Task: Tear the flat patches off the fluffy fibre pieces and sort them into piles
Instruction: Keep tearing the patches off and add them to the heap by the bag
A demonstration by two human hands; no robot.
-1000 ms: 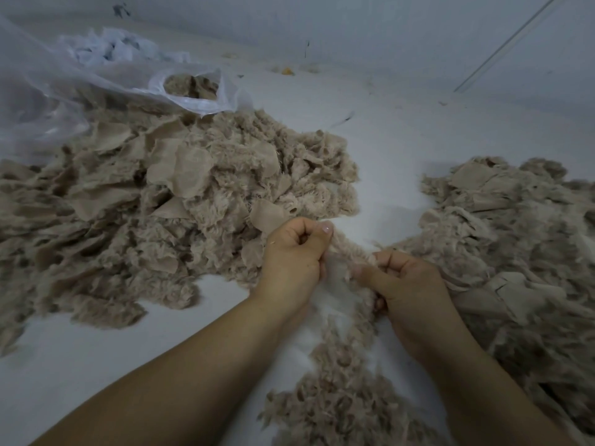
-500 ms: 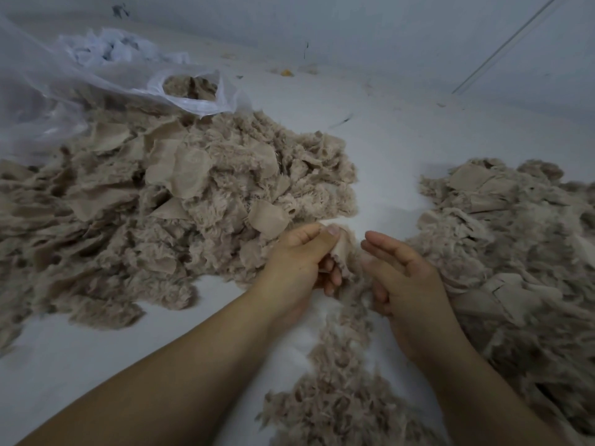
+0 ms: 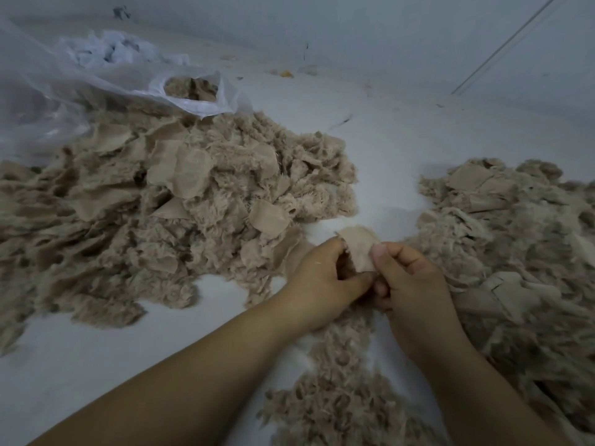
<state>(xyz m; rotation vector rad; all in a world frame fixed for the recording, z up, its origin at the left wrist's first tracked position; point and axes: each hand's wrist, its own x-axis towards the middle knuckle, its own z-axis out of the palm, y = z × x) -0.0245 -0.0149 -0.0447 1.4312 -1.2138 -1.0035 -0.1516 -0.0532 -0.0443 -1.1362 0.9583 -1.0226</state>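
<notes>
Both hands meet over the white worktop (image 3: 402, 162), fingers curled around one small fibre piece (image 3: 359, 251). The left hand (image 3: 322, 281) grips its left edge, thumb reaching under toward the right hand (image 3: 415, 284), whose thumb presses on the flat beige patch side facing up. The piece sits between the two big heaps: the large pile (image 3: 180, 201) of fluffy pieces with patches lies to its left, the second pile (image 3: 515, 239) to its right, touching the right hand's outer side. A strip of loose fluff (image 3: 338, 397) trails on the worktop below the piece, between the forearms. A clear plastic bag (image 3: 106, 78) lies beyond the large pile.
</notes>
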